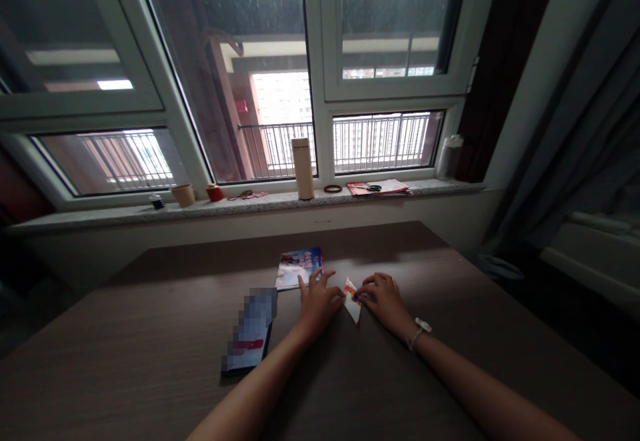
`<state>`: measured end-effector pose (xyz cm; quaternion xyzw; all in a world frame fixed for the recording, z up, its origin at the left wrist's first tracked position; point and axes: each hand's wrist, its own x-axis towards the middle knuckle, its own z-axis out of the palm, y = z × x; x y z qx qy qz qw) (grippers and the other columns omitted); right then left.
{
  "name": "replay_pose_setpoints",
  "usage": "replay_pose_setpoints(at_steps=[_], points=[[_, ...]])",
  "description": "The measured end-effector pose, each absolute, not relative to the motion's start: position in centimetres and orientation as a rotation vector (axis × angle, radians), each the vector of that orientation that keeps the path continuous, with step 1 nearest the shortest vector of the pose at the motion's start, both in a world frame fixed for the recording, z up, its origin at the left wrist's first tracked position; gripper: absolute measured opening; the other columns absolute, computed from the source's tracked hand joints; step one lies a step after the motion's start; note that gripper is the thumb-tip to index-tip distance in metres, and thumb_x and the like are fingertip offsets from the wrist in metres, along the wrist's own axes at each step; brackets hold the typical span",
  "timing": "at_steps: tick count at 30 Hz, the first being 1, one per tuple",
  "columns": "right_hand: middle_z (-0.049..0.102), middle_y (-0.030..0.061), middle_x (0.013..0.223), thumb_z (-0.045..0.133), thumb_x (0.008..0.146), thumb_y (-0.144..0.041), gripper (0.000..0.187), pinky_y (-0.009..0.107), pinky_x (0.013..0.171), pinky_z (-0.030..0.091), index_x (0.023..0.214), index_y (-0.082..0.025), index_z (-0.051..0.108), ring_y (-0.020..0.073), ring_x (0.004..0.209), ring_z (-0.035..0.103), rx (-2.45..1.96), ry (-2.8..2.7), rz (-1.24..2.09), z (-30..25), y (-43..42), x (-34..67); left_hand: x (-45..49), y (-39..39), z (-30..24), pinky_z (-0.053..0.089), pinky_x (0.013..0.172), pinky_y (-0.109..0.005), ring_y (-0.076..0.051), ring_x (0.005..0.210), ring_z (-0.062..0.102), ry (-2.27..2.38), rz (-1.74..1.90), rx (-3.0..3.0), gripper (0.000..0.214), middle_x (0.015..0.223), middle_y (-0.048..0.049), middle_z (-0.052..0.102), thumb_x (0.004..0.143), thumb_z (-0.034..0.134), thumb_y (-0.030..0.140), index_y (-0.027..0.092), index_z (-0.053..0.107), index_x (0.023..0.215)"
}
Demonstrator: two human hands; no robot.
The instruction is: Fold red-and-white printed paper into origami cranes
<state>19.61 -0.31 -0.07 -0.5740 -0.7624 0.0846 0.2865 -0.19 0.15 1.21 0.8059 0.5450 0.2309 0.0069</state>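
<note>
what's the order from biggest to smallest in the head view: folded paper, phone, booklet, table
1. Table
2. Phone
3. Booklet
4. Folded paper
The phone is nearer the camera than the booklet, so true sizes are unsure.

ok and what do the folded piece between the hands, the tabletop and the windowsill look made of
Folded piece: likely matte paper, part printed, part plain white, with sharp pointed corners.
Tabletop: wood or wood-look laminate, softly shiny, with faint grain streaks.
Windowsill: probably granite or similar stone, its grey surface speckled.
</note>
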Motion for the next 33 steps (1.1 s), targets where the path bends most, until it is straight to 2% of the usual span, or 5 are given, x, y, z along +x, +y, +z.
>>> replay_pose_setpoints(at_steps=[6, 14, 21, 33], points=[[0.059, 0.0012, 0.113, 0.060, 0.084, -0.040, 0.018, 0.046, 0.107, 0.021, 0.096, -0.038, 0.073, 0.0267, 0.123, 0.036, -1.578, -2.073, 0.276, 0.6, -0.7, 19.7, -0.4, 0.3, 1.2, 0.003, 0.104, -0.075, -0.033, 0.136, 0.027, 1.705, 0.659, 2.538, 0.006, 0.144, 0.0040, 0.045, 0.080, 0.068, 0.035, 0.034, 0.071, 0.086], [0.055, 0.0023, 0.122, 0.057, 0.083, -0.049, 0.027, 0.051, 0.109, 0.018, 0.104, -0.039, 0.070, 0.0289, 0.131, 0.029, -1.572, -2.157, 0.344, 1.1, -1.0, 20.2, -0.6, -0.1, 1.7, 0.000, 0.106, -0.073, -0.035, 0.139, 0.023, 1.712, 0.553, 2.504, 0.015, 0.147, 0.0030, 0.041, 0.079, 0.069, 0.041, 0.035, 0.071, 0.093], [0.054, 0.0032, 0.123, 0.059, 0.080, -0.050, 0.031, 0.051, 0.109, 0.019, 0.108, -0.039, 0.068, 0.0291, 0.131, 0.031, -1.558, -2.193, 0.369, 1.2, -1.1, 20.4, -0.6, -0.3, 1.8, -0.002, 0.105, -0.073, -0.037, 0.139, 0.022, 1.685, 0.524, 2.495, 0.025, 0.148, -0.0004, 0.039, 0.076, 0.070, 0.046, 0.034, 0.069, 0.098], [0.051, 0.0037, 0.126, 0.071, 0.067, -0.056, 0.045, 0.052, 0.110, 0.017, 0.108, -0.038, 0.067, 0.0295, 0.127, 0.037, -1.572, -2.177, 0.441, 1.8, -1.5, 20.5, -0.7, -1.0, 1.8, -0.003, 0.106, -0.071, -0.038, 0.139, 0.023, 1.664, 0.475, 2.515, 0.047, 0.149, -0.0061, 0.037, 0.067, 0.070, 0.062, 0.032, 0.066, 0.103]])
